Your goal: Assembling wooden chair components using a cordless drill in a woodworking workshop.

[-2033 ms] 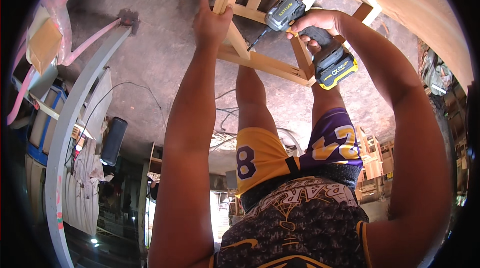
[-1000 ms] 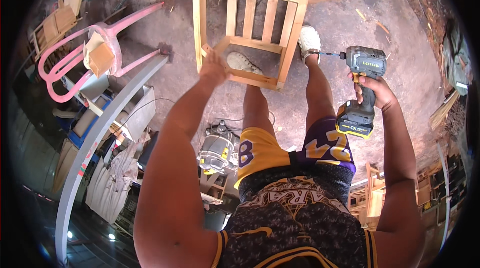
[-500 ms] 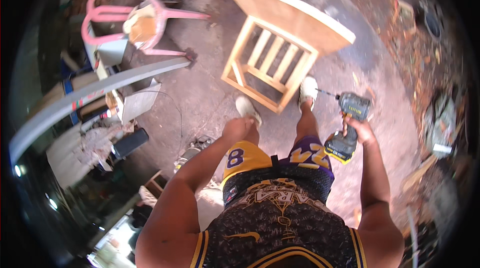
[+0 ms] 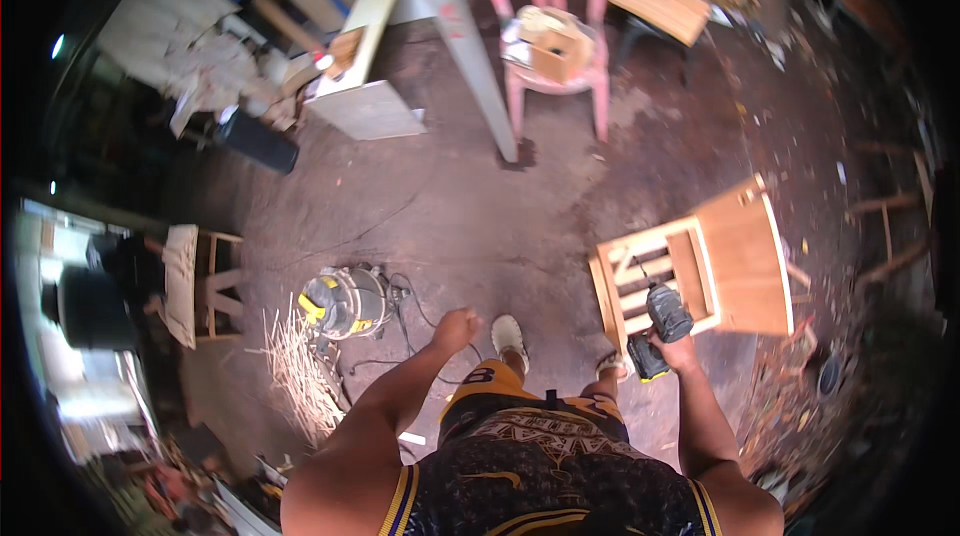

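My right hand (image 4: 677,347) grips a black cordless drill (image 4: 668,313) with a yellow-edged battery and a long thin bit. The drill overlaps a light wooden piece of furniture (image 4: 748,271), which lies on the floor to my right; it has a slatted frame and a broad solid panel. Out in front of my left thigh, my left hand (image 4: 458,328) is closed, its fingers curled in. Whether anything small is inside that hand is hidden. Nothing close by touches it.
A black-and-yellow shop vacuum (image 4: 350,303) with a cable stands left, beside a bundle of thin sticks (image 4: 300,376). Ahead, a grey post (image 4: 470,46) meets the floor near a pink plastic chair (image 4: 557,84) holding a cardboard box (image 4: 562,54). Debris litters the right side.
My view has swung left, so the wooden furniture now appears farther right and the pink chair nearer the middle. The drill stays in my right hand; my left hand stays closed.
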Demonstrator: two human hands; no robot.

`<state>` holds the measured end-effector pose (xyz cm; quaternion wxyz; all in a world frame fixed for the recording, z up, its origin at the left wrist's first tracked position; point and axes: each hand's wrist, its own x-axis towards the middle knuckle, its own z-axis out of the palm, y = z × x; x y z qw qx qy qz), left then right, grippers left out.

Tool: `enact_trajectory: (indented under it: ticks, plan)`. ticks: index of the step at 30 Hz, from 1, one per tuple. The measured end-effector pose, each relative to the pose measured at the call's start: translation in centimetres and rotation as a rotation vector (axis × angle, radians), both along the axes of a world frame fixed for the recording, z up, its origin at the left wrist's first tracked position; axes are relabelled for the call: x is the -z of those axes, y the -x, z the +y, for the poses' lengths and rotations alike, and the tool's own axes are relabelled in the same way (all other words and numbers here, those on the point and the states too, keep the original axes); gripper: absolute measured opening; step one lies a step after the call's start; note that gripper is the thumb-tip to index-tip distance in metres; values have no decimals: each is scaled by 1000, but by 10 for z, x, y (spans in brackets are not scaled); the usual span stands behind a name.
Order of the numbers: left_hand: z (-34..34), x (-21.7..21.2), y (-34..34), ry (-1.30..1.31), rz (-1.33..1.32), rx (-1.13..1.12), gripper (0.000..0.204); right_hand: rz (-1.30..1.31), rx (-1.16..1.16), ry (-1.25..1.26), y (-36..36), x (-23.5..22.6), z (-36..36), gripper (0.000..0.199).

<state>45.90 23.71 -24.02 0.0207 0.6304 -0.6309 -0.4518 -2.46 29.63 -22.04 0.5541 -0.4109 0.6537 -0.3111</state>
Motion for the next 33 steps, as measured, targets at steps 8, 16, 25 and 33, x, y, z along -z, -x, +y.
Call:
enact_trajectory:
  ticks: [8,16,25,33]
  plan:
    - [6,-47,-162,135,-226,-270,40,386,-515,475,-200,-80,-142,39]
    - [-156,-134,-15,130,1083,-688,30,-71,-552,433,-324,-112,-245,49]
    - [-290,-171,-104,214,1117,-1162,34,-80,-869,580,-447,-100,-390,99]
    - [-431,-138,-237,395,860,-1086,27,-81,-1085,370,-547,-117,-529,111]
